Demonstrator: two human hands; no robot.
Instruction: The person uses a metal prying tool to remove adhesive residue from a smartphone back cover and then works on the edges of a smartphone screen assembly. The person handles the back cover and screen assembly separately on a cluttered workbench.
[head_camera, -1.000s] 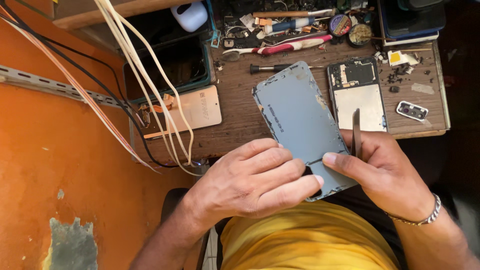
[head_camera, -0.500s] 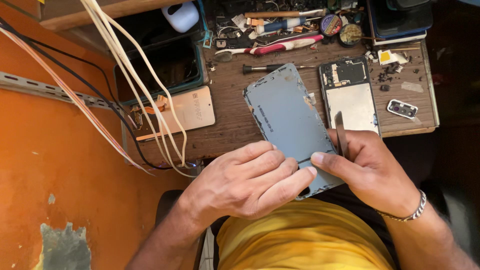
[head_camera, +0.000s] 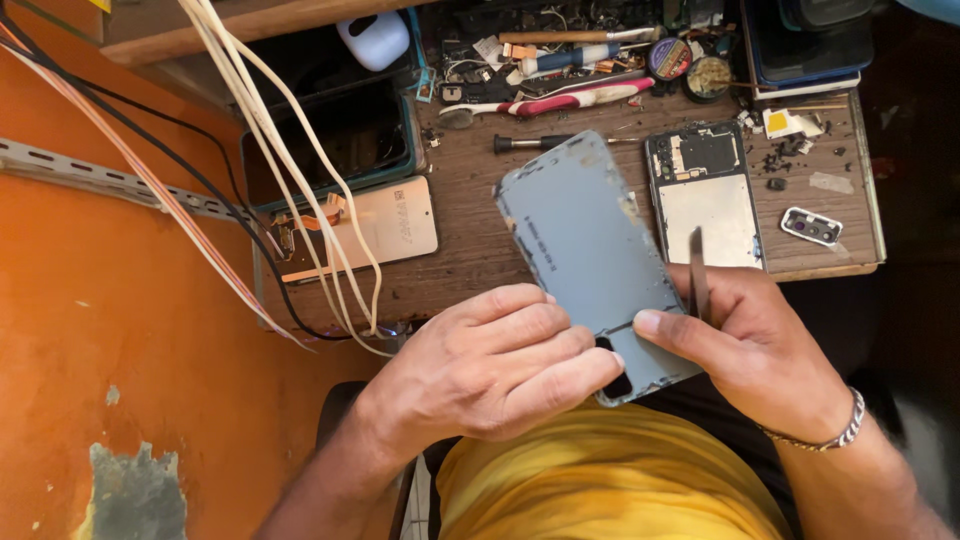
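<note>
both hands (head_camera: 500, 365) gripping blue phone back cover (head_camera: 590, 250) — thin blade (head_camera: 698, 272) in right hand (head_camera: 750, 345)

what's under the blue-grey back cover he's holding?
The blue-grey back cover lies tilted over the wooden bench and the person's lap. Left hand and right hand cover its lower end. Whatever lies directly beneath it is hidden.

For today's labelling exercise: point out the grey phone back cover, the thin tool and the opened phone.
back cover (head_camera: 585, 235), head view, middle of its grey panel
thin tool (head_camera: 698, 270), head view, its flat shaft
opened phone (head_camera: 705, 205), head view, silver plate
</note>
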